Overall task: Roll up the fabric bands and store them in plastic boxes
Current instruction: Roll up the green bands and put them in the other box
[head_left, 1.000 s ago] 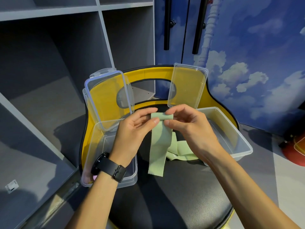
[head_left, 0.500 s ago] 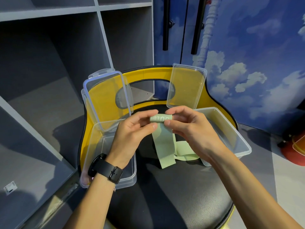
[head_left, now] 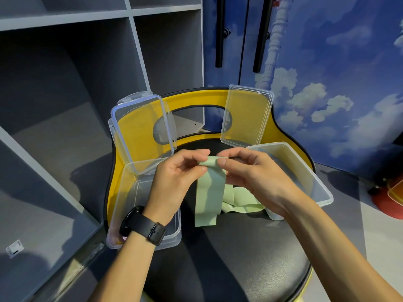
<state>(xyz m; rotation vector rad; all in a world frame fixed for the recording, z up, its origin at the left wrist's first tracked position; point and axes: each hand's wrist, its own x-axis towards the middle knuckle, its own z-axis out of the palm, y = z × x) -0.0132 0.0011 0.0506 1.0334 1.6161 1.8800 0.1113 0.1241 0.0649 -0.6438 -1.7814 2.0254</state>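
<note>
A pale green fabric band (head_left: 209,192) hangs down over the black seat, its top end wound into a small roll. My left hand (head_left: 174,177) pinches the roll's left end and my right hand (head_left: 250,173) pinches its right end. More of the green band (head_left: 242,201) lies crumpled on the seat behind. A clear plastic box (head_left: 122,205) stands open at the left under my left wrist, its lid (head_left: 141,131) leaning on the backrest. A second clear box (head_left: 305,171) stands open at the right, with its lid (head_left: 246,116) upright behind.
Everything rests on a black chair seat (head_left: 229,258) with a yellow backrest (head_left: 196,98). Grey shelving (head_left: 65,105) stands to the left and behind. A blue cloud-patterned cabinet (head_left: 327,83) fills the right. A red object (head_left: 386,199) sits on the floor at far right.
The roll at the band's top has grown a little thicker between my fingers, and the hanging tail has become shorter. Both hands have stayed in about the same place.
</note>
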